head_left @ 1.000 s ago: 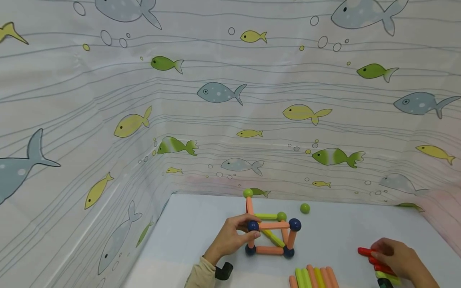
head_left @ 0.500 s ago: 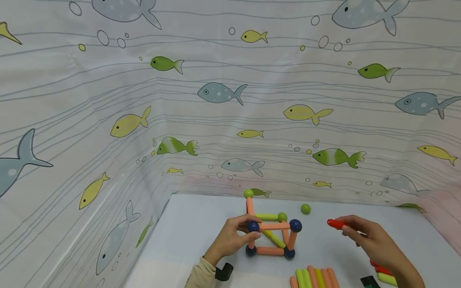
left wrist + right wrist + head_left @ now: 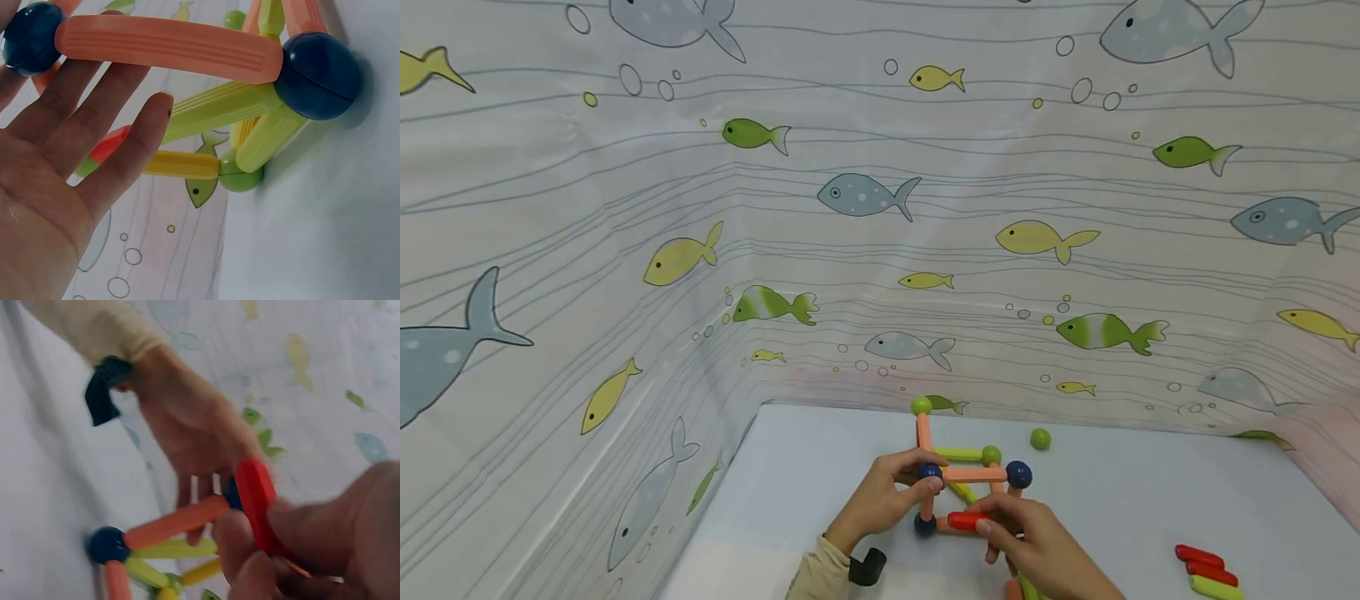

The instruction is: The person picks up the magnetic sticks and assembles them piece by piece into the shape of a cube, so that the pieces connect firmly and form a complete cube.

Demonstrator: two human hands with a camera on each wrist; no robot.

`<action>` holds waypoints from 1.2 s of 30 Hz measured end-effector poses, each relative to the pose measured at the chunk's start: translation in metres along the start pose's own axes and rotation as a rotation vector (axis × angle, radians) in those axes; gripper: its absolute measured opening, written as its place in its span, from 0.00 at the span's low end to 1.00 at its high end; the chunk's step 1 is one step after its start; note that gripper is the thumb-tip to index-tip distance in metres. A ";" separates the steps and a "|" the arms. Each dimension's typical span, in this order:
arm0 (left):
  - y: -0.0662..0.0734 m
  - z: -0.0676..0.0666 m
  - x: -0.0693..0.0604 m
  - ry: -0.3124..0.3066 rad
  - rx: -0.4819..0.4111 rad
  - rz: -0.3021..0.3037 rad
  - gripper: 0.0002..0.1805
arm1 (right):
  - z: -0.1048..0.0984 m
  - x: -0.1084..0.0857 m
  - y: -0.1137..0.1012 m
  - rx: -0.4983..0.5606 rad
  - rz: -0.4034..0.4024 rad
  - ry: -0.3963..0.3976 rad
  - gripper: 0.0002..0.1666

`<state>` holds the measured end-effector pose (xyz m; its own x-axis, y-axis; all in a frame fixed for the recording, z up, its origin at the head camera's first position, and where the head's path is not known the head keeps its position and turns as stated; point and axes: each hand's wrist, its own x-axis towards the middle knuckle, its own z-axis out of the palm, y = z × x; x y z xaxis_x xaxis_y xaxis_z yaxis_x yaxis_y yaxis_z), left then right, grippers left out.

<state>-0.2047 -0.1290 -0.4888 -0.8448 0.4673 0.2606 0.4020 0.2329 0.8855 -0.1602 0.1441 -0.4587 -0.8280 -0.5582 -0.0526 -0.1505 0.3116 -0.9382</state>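
My left hand (image 3: 880, 500) pinches a dark blue ball (image 3: 929, 472) at an upper corner of a frame built from sticks and balls. Orange sticks (image 3: 973, 475) join the blue balls, while yellow-green sticks and green balls (image 3: 991, 456) form its far side. Between the thumb and fingers of my right hand (image 3: 1041, 537) is a red stick (image 3: 966, 521), held in front of the frame's lower orange stick. The right wrist view has this red stick (image 3: 256, 503) close before the left hand's blue ball. My right hand hides the frame's lower right corner in the head view.
One loose green ball (image 3: 1041, 439) lies behind the frame. Two red sticks (image 3: 1200, 556) and a yellow-green stick (image 3: 1216, 588) lie together at the right. Ends of more sticks (image 3: 1015, 590) show under my right hand. A fish-printed sheet (image 3: 880, 250) rises behind the table.
My right hand has picked a red stick from the group at the right and carried it left to the frame. My left hand has kept its hold on the blue ball.
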 end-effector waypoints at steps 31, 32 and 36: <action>0.002 0.000 0.001 0.002 0.022 0.002 0.20 | 0.060 0.040 0.026 0.179 0.226 0.534 0.28; 0.002 0.000 0.002 0.005 0.026 0.003 0.20 | 0.059 0.039 0.026 0.143 0.227 0.549 0.27; 0.002 0.002 0.003 0.019 0.034 0.012 0.20 | 0.048 0.033 0.020 -0.019 0.229 0.582 0.19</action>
<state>-0.2053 -0.1257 -0.4867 -0.8465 0.4538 0.2784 0.4232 0.2563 0.8690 -0.1649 0.0953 -0.4957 -0.9981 0.0327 -0.0519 0.0605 0.3902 -0.9187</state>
